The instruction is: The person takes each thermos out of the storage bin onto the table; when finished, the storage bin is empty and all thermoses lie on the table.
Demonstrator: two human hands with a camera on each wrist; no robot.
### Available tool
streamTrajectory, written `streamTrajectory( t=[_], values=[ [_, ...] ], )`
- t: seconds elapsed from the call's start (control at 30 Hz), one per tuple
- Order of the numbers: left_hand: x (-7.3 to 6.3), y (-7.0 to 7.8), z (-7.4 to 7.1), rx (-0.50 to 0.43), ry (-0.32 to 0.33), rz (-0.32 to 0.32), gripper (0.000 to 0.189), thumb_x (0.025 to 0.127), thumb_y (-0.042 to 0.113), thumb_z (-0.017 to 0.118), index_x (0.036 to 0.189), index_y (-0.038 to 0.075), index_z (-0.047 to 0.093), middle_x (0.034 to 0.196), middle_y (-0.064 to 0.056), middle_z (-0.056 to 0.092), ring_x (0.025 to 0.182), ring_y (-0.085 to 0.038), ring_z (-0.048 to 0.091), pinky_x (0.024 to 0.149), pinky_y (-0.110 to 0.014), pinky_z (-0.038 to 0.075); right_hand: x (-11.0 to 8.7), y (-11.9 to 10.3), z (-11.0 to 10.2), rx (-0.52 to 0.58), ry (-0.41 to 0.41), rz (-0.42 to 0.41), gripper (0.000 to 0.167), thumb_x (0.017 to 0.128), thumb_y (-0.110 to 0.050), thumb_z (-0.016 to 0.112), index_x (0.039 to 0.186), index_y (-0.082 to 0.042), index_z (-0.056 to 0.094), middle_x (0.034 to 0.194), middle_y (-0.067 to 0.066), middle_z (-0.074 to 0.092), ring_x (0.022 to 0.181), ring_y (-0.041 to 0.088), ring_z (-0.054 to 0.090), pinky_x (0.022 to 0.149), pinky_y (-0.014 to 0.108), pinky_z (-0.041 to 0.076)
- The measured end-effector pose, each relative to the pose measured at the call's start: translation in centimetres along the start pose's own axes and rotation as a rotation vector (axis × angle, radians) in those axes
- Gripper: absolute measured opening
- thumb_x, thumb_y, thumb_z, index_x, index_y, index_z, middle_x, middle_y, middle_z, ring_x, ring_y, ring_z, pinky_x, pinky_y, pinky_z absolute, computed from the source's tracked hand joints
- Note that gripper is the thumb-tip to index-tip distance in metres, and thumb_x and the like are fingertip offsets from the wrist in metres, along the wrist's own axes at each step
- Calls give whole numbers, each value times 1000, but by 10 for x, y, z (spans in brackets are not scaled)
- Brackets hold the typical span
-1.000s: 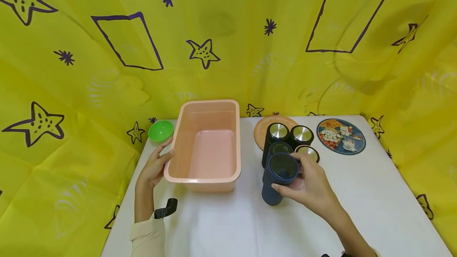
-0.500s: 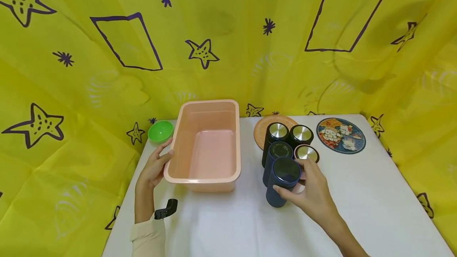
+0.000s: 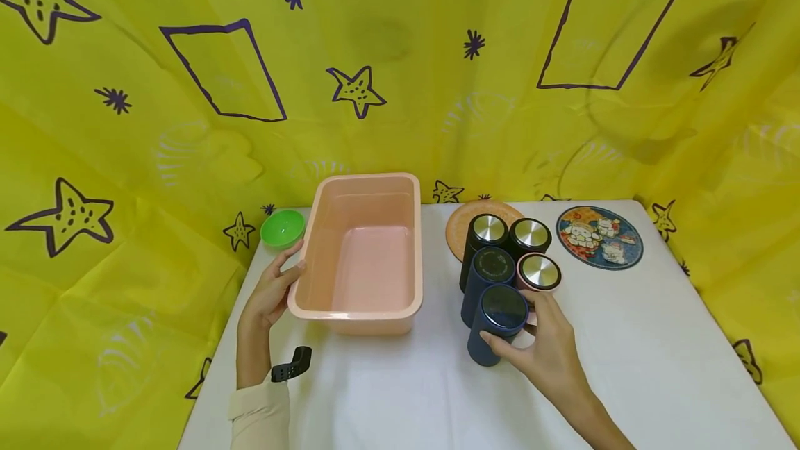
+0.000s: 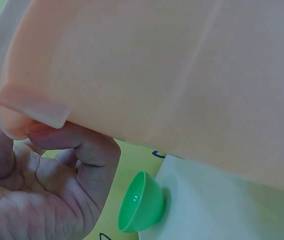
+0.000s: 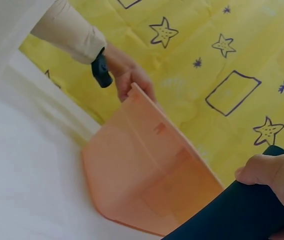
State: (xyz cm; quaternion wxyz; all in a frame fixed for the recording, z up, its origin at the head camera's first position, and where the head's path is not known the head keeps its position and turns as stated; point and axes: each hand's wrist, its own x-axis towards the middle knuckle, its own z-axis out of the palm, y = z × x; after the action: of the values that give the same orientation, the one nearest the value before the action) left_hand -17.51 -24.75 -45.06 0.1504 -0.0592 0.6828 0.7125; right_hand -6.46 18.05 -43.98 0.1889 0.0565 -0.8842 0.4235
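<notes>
In the head view my left hand (image 3: 269,294) grips the left rim of a peach plastic tub (image 3: 369,327), its thumb along the side. The left wrist view shows the fingers (image 4: 94,150) hooked at the tub's lip. My right hand (image 3: 546,349) holds a navy thermos bottle (image 3: 503,307) between thumb and fingers, upright at the front of a bottle cluster. Right behind it stands another navy bottle (image 3: 494,264). Two black bottles with silver tops (image 3: 489,228) are farther back, and a pink-rimmed one (image 3: 539,271) is beside the right fingertips.
A green bowl (image 3: 282,229) sits behind the left hand. An orange round mat (image 3: 459,228) lies partly under the bottles, and a cartoon-printed round mat (image 3: 600,237) is at back right. A yellow patterned curtain (image 3: 412,137) surrounds the white table (image 3: 400,394).
My right hand has brought the navy bottle slightly toward me and to the right, uncovering more of the navy bottle behind. The left hand and tub have stayed put.
</notes>
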Motion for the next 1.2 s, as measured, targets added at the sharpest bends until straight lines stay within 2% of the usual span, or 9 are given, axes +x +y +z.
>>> streamTrajectory(
  t=[0.17,0.37,0.6,0.7,0.97,1.2],
  values=[
    [-1,-1,1,2,2,1,61,103,22,50,157,23,21,137,-19,48,100,-18,67,86,-38,57,-3,4,2,4,7,-14,77,57,-13,95,121,-2,55,112,5,58,96,10,58,68,35,60],
    [-1,-1,0,0,-1,-3,61,103,22,49,157,23,21,135,-19,51,98,-18,69,83,-36,58,-4,7,3,14,23,-30,80,57,-11,95,125,-3,55,116,6,58,103,-6,50,69,34,60],
    [-2,1,-1,-21,-16,-1,62,103,22,50,157,23,21,120,-9,64,93,-19,70,78,-35,59,-4,8,1,-9,-20,-20,83,57,-16,95,128,-6,54,119,5,57,105,15,58,71,33,60],
    [-1,1,-1,-26,-20,5,62,103,22,51,157,22,21,116,-5,66,91,-18,71,77,-35,59,-5,9,0,-37,-16,-35,84,56,-19,95,127,-5,54,118,5,58,104,14,58,70,31,59],
    [0,3,-1,-29,-15,9,61,103,21,50,157,21,22,116,-5,65,92,-18,70,77,-34,59,-4,7,-3,-56,-2,-50,90,53,-15,96,130,-1,52,123,11,57,107,22,59,68,27,58],
    [1,2,0,-17,-3,2,61,102,22,51,157,22,22,125,-12,60,93,-18,70,76,-35,59,-4,6,-5,-77,11,-66,91,53,-15,96,131,1,51,123,14,58,105,27,62,68,27,58]
  ],
)
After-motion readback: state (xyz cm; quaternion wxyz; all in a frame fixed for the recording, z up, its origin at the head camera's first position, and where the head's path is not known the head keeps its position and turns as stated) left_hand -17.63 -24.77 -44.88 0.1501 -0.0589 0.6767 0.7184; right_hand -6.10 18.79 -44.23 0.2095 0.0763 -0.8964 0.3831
